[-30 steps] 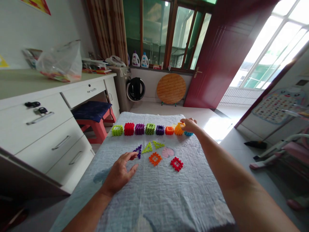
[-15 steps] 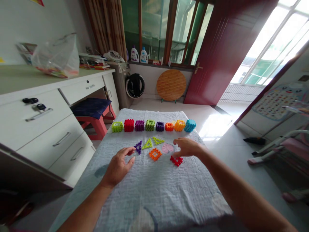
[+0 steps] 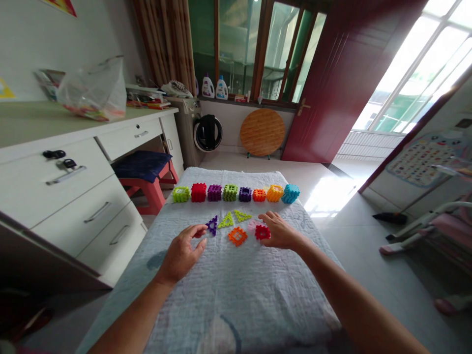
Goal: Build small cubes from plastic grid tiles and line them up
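My left hand (image 3: 184,250) is over the cloth with fingers curved and thumb apart, its fingertips beside a purple triangle piece (image 3: 212,225). Nothing shows in it. At the right, my right hand (image 3: 279,231) has its spread fingers and thumb around a red square piece (image 3: 262,232), perhaps touching its edge. Between the hands lie an orange square piece (image 3: 237,236) and two lime triangles, one (image 3: 226,220) near the purple one and another (image 3: 242,215) farther back. Several stacks stand in a row behind, from lime (image 3: 181,194) and red (image 3: 198,192) to orange (image 3: 258,195) and blue (image 3: 291,193).
The pieces lie on a table covered by a light blue cloth (image 3: 221,295). To the left are a white desk (image 3: 62,196) and a red stool with a dark cushion (image 3: 142,165). Behind stand a washing machine (image 3: 208,132) and a round wooden board (image 3: 262,132).
The red square piece has moved left and slightly back, beside the orange square. My right hand has shifted left a little with it. My left hand has stayed in place.
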Available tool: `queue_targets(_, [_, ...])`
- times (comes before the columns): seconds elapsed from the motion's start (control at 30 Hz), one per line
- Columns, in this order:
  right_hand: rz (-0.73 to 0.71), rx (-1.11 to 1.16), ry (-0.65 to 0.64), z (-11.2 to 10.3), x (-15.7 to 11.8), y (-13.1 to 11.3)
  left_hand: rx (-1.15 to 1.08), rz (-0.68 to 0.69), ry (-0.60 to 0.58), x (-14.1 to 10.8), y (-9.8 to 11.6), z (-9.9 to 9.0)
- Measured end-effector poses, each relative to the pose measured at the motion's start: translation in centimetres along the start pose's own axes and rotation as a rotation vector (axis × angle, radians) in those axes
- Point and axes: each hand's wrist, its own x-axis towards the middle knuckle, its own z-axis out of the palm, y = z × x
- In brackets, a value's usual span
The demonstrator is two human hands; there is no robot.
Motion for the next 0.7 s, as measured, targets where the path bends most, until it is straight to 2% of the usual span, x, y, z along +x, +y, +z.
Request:
queue_targets(0.2, [0.012, 0.028, -0.071, 0.5, 0.5, 0.6, -0.013, 0.01, -0.016, -0.1, 0.1, 0.0])
queue_targets(0.3, [-0.008, 0.014, -0.014, -0.2, 1.5, 0.4, -0.029, 0.01, -0.007, -0.1, 0.2, 0.1])
queue_targets(0.4, [-0.012, 0.0, 0.094, -1.5, 4.0, -0.6, -0.043, -0.011, -0.02, 0.0, 0.4, 0.0])
queue_targets(0.53, [-0.043, -0.035, 0.166, -2.8, 8.5, -2.8, -0.059, -0.059, -0.063, 0.0, 0.6, -0.1])
queue_targets(0.7, [-0.088, -0.055, 0.244, -2.7, 13.2, -5.3, -0.075, -0.09, -0.039, -0.1, 0.6, -0.1])
